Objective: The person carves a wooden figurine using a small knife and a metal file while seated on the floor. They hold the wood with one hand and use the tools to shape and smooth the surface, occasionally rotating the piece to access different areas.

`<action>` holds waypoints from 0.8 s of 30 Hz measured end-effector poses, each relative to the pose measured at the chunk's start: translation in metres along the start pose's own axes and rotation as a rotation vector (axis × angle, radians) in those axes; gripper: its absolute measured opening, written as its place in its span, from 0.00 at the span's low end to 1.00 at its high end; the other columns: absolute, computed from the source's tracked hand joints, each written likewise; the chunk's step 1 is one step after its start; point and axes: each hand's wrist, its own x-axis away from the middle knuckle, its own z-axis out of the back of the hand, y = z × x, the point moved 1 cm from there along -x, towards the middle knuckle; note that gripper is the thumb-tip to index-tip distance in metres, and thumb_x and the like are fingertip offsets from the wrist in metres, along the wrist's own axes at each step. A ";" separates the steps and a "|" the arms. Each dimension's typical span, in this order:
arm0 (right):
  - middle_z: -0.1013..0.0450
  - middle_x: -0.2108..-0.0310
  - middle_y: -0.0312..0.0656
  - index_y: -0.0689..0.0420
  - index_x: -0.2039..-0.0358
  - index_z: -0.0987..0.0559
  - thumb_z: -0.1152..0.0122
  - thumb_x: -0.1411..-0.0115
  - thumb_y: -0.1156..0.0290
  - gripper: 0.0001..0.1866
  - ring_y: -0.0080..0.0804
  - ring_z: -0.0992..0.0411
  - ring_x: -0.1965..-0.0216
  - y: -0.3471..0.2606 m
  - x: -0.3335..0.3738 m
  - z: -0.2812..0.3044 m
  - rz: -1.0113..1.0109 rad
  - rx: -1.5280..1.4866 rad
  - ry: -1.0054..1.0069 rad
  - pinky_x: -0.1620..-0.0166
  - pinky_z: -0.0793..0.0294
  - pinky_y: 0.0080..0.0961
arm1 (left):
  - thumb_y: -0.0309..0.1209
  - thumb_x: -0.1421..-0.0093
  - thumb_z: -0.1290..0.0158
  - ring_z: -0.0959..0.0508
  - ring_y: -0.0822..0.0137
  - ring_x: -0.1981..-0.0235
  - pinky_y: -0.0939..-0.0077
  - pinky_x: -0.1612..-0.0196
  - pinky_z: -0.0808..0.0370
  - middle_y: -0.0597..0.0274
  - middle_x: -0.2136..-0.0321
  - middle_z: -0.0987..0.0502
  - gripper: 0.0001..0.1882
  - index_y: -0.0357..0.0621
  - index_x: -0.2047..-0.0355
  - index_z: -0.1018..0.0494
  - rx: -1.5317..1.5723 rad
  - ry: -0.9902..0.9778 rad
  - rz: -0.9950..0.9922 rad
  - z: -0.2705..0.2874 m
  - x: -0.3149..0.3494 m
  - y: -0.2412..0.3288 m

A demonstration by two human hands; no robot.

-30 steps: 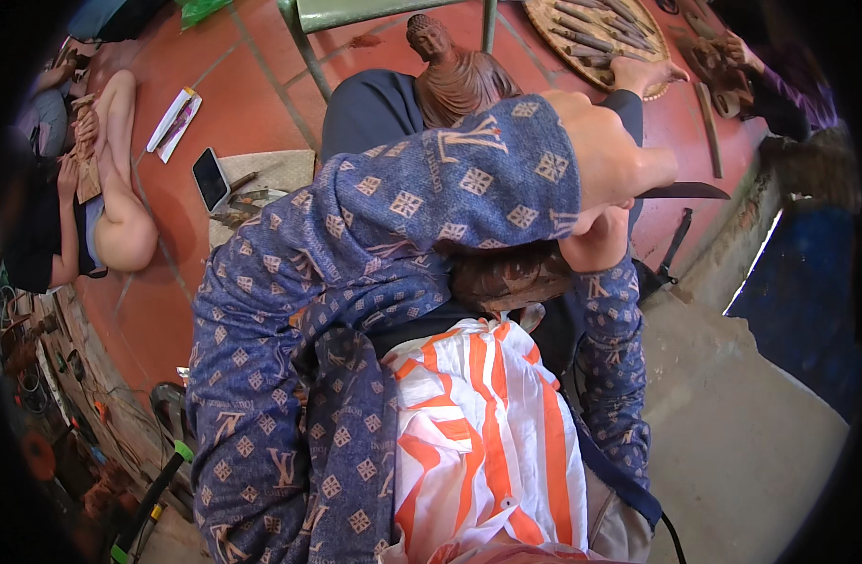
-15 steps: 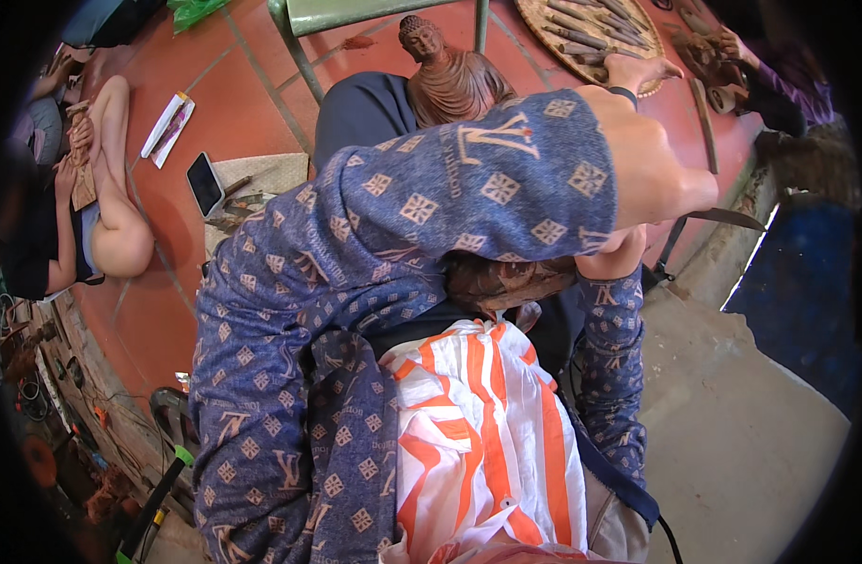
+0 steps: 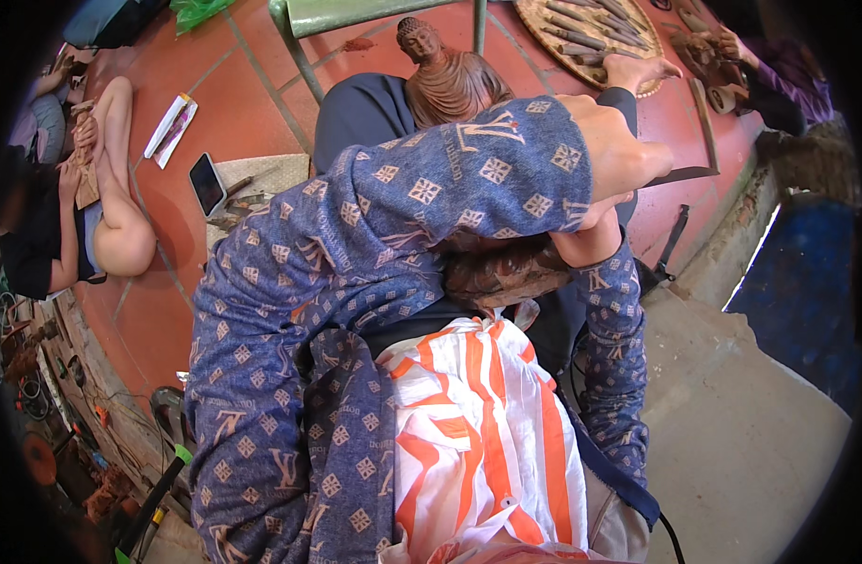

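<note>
My left arm reaches across to the right, and my left hand (image 3: 624, 146) is closed on a tool with a dark, flat, pointed blade (image 3: 685, 176). Its handle is hidden inside the fist. Below it, my right hand (image 3: 591, 240) is partly covered by the left hand and sleeve, so its fingers do not show. Beside the right wrist a reddish-brown wooden carving (image 3: 506, 274) lies in my lap, its upper part under my left sleeve. Beyond my left forearm stands a carved wooden seated figure (image 3: 454, 85) with a draped robe.
A round woven tray (image 3: 534, 23) with several carving tools lies at the far right, near a bare foot (image 3: 642, 70). A phone (image 3: 207, 183) rests by a mat (image 3: 285, 169) on the left. People sit at both sides, one holding a wooden piece (image 3: 85, 141). A green stool (image 3: 346, 14) stands ahead.
My left hand has drawn back to the left and slightly away from me, carrying the bladed tool with it. The right hand has shifted a little left; the seated figure stays in place.
</note>
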 end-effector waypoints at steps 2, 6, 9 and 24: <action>0.27 0.56 0.51 0.60 0.55 0.25 0.38 0.51 0.70 0.20 0.52 0.30 0.53 -0.001 -0.003 -0.001 -0.013 0.009 0.016 0.49 0.33 0.41 | 0.32 0.47 0.45 0.23 0.48 0.74 0.58 0.73 0.26 0.51 0.80 0.25 0.11 0.47 0.65 0.33 0.011 0.047 -0.001 0.002 0.002 -0.001; 0.27 0.56 0.51 0.60 0.55 0.25 0.38 0.50 0.71 0.20 0.51 0.30 0.52 0.004 -0.004 -0.003 -0.067 0.098 0.070 0.49 0.33 0.41 | 0.32 0.48 0.46 0.23 0.48 0.74 0.58 0.73 0.27 0.52 0.79 0.25 0.11 0.46 0.65 0.34 0.011 0.090 -0.035 0.000 -0.003 -0.007; 0.26 0.69 0.51 0.62 0.67 0.24 0.39 0.53 0.75 0.12 0.50 0.27 0.67 -0.009 -0.014 0.004 0.089 0.015 0.124 0.64 0.31 0.37 | 0.31 0.48 0.45 0.23 0.49 0.74 0.59 0.73 0.27 0.53 0.79 0.25 0.11 0.46 0.65 0.34 0.020 -0.005 0.046 0.007 0.002 -0.002; 0.30 0.50 0.45 0.57 0.52 0.25 0.36 0.50 0.67 0.23 0.43 0.33 0.47 0.010 -0.002 -0.004 -0.054 0.057 0.055 0.45 0.36 0.38 | 0.30 0.54 0.44 0.22 0.52 0.78 0.60 0.77 0.26 0.53 0.83 0.26 0.14 0.47 0.66 0.31 -0.068 0.138 -0.087 -0.010 -0.009 -0.003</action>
